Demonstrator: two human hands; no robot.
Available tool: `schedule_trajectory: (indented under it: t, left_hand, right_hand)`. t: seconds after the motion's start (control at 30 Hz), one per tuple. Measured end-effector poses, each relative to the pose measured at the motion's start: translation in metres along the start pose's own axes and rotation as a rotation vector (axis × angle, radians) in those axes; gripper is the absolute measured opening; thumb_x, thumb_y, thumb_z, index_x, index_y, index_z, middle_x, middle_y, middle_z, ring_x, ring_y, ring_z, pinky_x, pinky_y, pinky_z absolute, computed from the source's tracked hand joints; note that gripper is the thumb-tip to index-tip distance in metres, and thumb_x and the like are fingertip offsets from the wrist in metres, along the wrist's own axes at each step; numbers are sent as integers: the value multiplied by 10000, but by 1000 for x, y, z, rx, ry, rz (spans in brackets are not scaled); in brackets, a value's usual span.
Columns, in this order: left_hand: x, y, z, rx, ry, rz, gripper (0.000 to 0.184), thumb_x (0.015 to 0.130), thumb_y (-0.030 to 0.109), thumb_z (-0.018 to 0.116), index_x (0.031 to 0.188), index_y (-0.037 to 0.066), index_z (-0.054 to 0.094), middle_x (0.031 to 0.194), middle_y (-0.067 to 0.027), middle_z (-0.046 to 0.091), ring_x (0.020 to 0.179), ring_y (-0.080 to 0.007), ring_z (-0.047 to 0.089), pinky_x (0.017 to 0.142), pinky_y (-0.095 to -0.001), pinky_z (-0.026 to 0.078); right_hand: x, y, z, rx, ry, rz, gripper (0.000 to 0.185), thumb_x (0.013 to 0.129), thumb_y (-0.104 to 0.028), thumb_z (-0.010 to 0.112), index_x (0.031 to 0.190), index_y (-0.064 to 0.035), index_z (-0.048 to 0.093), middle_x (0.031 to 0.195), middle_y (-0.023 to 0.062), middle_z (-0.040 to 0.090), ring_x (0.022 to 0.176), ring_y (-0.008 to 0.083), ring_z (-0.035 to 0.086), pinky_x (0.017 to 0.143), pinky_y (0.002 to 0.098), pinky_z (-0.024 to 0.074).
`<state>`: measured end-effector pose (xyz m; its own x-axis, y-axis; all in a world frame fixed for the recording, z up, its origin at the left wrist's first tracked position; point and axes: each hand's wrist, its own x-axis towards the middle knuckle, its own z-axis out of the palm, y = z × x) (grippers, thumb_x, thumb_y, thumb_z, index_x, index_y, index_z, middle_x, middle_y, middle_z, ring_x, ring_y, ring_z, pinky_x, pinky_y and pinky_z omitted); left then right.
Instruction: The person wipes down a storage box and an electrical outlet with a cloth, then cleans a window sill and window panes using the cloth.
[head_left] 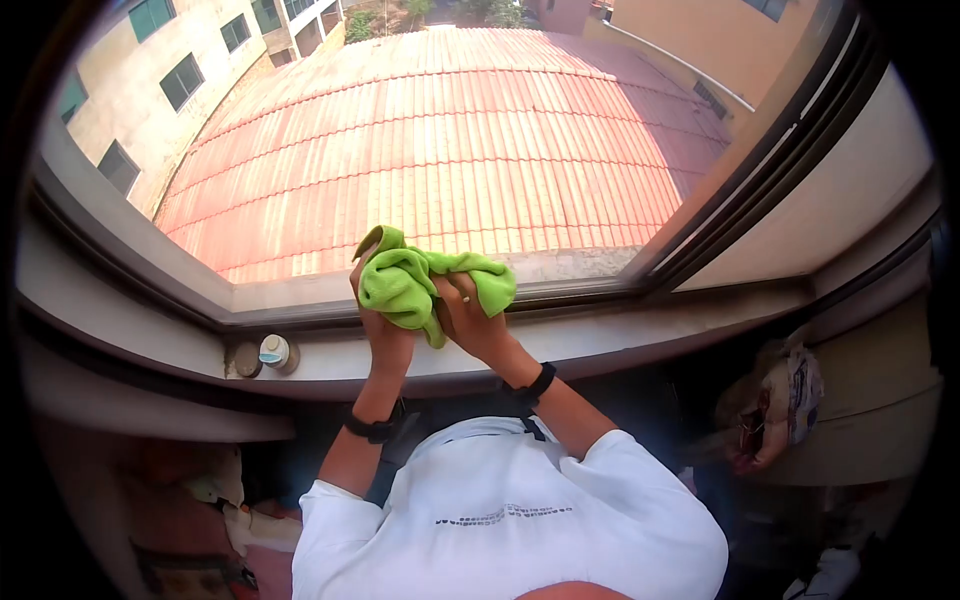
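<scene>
A bright green cloth (405,285) is bunched up between my two hands, in front of the window and above the sill. My left hand (372,310) grips its left part from below, with most of the fingers hidden behind the folds. My right hand (468,310) is closed on the right part, and a ring shows on one finger. Each wrist wears a black band. One end of the cloth stands up at the upper left; another hangs down between the hands.
A window sill (600,340) runs below the window frame (560,292). At its left end stand a small white-capped container (278,352) and a round brownish object (247,360). Outside lies a red tiled roof (430,150). A plastic bag (790,395) is at the right.
</scene>
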<state>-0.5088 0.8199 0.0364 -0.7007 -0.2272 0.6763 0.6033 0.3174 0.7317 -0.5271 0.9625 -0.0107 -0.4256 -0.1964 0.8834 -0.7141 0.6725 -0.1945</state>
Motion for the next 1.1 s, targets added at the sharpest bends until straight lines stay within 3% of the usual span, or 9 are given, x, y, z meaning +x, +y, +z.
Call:
schedule_trajectory:
  t: [0.07,0.13,0.27,0.4,0.53,0.67,0.8,0.97,1.1]
  left_hand:
    - [-8,-31,-27,-202,188,-169,524,952,175,661,1400,35,428,1304,-97,537,1174,-211,566,1014,-367,470]
    - [-5,-36,-51,-420,379,-359,471,962,213,654,1357,36,469,1288,-87,534,1172,-193,560,1016,-372,475]
    - [52,4,-55,-238,447,-62,416,953,185,668,1300,2,530,1253,-108,603,1098,-199,613,965,-381,512]
    - [120,71,-37,393,223,329,519,904,201,737,1339,13,524,1405,-155,532,1304,-263,517,1096,-416,431]
    - [137,119,36,308,129,629,606,816,224,828,1330,54,555,1424,-155,524,1315,-288,505,1085,-420,435]
    - [104,134,103,486,156,637,605,765,188,857,1310,82,617,1230,-105,605,1078,-216,584,825,-348,518]
    - [46,119,155,80,-272,250,487,856,64,729,1322,58,586,946,-176,680,729,-213,660,619,-319,516]
    - [-14,93,186,-261,-389,-72,453,896,-47,620,1336,14,531,1208,-161,659,1164,-230,633,979,-333,491]
    - [19,121,199,-402,-249,492,580,917,-31,640,1416,-94,351,1309,-236,558,1200,-289,589,1039,-403,472]
  right_hand:
    - [-7,-14,1,228,-220,48,425,878,-67,652,1301,-48,611,1232,93,623,1135,320,602,977,427,478]
    - [-4,-20,16,410,-329,7,669,729,-28,705,1379,-49,551,1295,118,531,1147,336,576,906,456,507]
    - [66,-32,-6,102,-54,-118,583,754,-95,729,1322,-125,604,1376,105,456,1211,308,516,951,427,484]
    - [144,-5,-61,-29,247,-43,520,747,-126,744,1244,-234,633,1427,108,415,1203,324,486,985,444,433]
    - [179,43,-135,-338,395,-54,516,740,-92,724,1225,-246,632,1460,177,375,1238,369,390,1003,450,322]
    - [153,99,-175,-420,473,3,503,817,8,656,1285,-157,572,1348,203,407,1166,334,423,913,417,388]
    - [61,134,-180,-349,360,270,513,887,-38,664,1365,-71,480,1367,238,364,1244,391,406,1009,471,391]
    - [-3,136,-166,-276,263,384,647,871,-163,751,1396,5,412,1541,312,217,1436,469,245,1161,546,232]
    - [83,147,-207,-286,336,121,629,843,-104,736,1394,-49,438,1548,321,231,1413,494,281,1129,573,282]
